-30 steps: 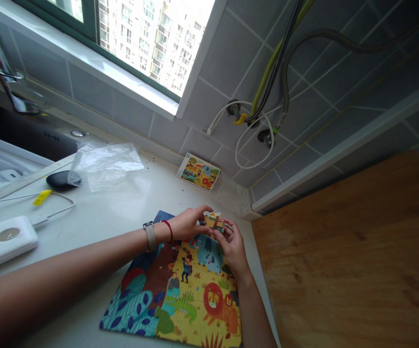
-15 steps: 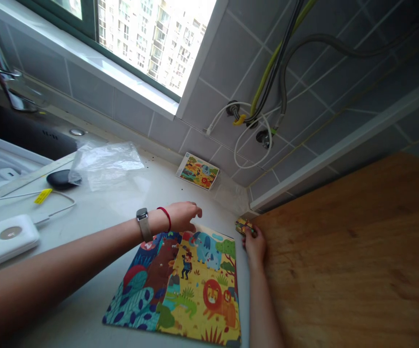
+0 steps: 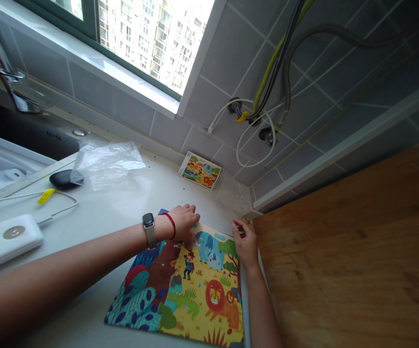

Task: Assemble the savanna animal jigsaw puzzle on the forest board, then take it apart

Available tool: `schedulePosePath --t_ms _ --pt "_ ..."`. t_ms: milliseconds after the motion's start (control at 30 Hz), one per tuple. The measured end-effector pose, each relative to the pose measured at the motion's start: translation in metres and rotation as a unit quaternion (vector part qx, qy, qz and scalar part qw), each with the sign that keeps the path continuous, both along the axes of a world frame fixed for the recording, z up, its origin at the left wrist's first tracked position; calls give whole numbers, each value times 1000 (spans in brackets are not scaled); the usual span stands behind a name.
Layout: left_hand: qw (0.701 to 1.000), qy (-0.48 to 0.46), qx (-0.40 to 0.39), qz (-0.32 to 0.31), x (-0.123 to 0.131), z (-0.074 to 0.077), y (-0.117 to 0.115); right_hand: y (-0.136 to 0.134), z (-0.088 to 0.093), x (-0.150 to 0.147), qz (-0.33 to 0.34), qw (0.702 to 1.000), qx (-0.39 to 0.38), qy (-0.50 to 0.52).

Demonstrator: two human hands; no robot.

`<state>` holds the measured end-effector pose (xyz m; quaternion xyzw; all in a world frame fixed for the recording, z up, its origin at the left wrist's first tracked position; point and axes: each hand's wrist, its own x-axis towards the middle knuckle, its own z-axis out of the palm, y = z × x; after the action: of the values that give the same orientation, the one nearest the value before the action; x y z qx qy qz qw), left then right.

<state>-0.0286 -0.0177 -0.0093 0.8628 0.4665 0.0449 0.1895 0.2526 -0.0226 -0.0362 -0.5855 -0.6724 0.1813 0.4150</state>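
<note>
A colourful animal puzzle (image 3: 195, 290) lies on the white counter, with lions, elephants, a crocodile and a small figure on it. My left hand (image 3: 183, 221) rests at its top edge, palm down, fingers loosely bent and a little apart, with the thumb side hidden. Just off the puzzle's upper right corner is my right hand (image 3: 245, 241), its fingers curled in towards the thumb; whatever they hold is too small to make out. Behind it, a stack of puzzle pieces (image 3: 247, 222) is mostly covered by that hand.
A picture card (image 3: 201, 170) leans near the tiled wall. Clear plastic wrapping (image 3: 110, 164) partly covers a black object (image 3: 62, 179). A white device (image 3: 9, 241) with a cable sits at left, near the sink (image 3: 21, 130). A wooden board (image 3: 351, 251) borders the counter at right.
My right hand has moved off the stack of pieces, slightly left towards the puzzle's corner. My left hand has shifted slightly, its fingers now lower over the puzzle's top edge.
</note>
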Motion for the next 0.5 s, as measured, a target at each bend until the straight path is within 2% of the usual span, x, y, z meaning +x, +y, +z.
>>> schedulePosePath --t_ms 100,267,400,500 --pt "1000 -1 4 8 1 2 -1 -10 3 -17 77 996 -17 -31" --pt "1000 20 0 1 2 10 -5 -20 9 -32 155 984 -29 -85" --pt "1000 4 3 0 2 13 -5 -24 8 -39 195 974 -61 -98" --pt "1000 -9 -26 9 1 15 -3 -25 7 -42 205 971 -73 -99"
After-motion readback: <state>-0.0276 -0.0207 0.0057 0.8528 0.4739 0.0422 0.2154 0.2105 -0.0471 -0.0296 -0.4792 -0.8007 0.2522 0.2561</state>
